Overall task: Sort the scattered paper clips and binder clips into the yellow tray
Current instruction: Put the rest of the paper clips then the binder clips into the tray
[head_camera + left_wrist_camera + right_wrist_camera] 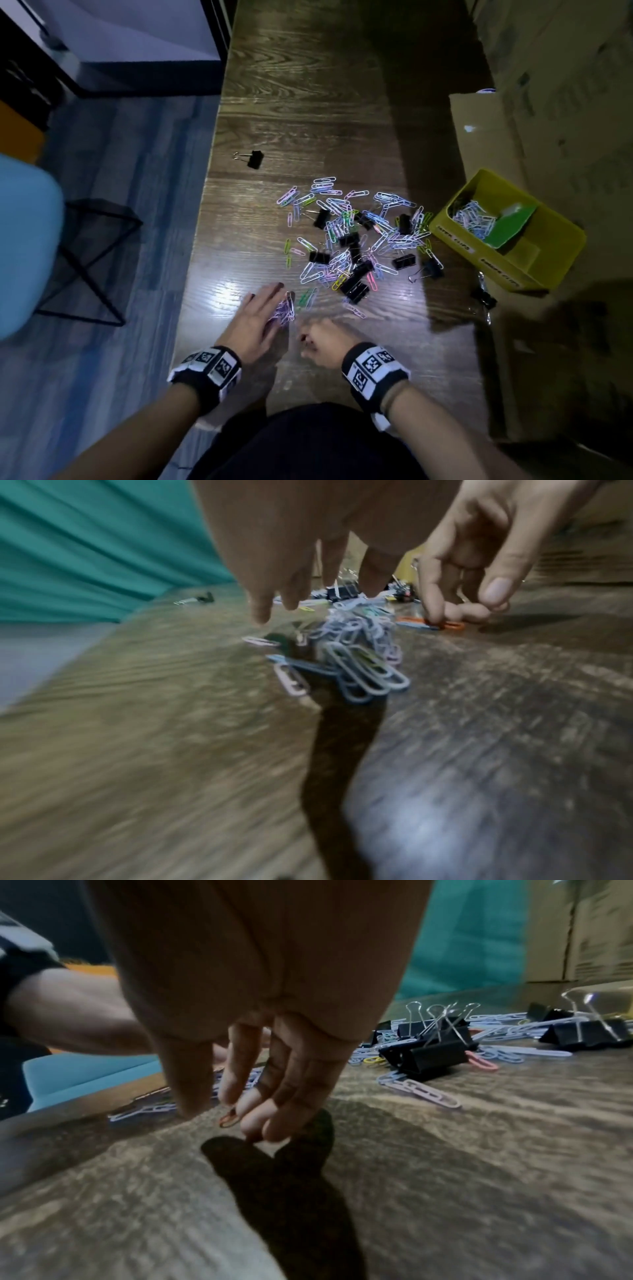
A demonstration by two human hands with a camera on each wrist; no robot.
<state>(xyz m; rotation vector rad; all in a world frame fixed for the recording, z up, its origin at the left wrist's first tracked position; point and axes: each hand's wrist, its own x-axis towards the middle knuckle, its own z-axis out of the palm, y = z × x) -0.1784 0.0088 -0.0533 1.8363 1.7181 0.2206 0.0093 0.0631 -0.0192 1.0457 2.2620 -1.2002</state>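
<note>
Here, the left hand [255, 317] lies flat against a clip bunch [285, 310] at lower centre, the right hand [323, 342] pinches an orange clip [228, 1119]; stray clips may slip off the worktop [308, 102] edge, far from the yellow tray [507, 236] at right.

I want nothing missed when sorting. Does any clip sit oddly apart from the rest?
Yes. One black binder clip lies alone near the table's left edge, well beyond the main pile. Another binder clip sits off the table's right side, just in front of the yellow tray.
</note>
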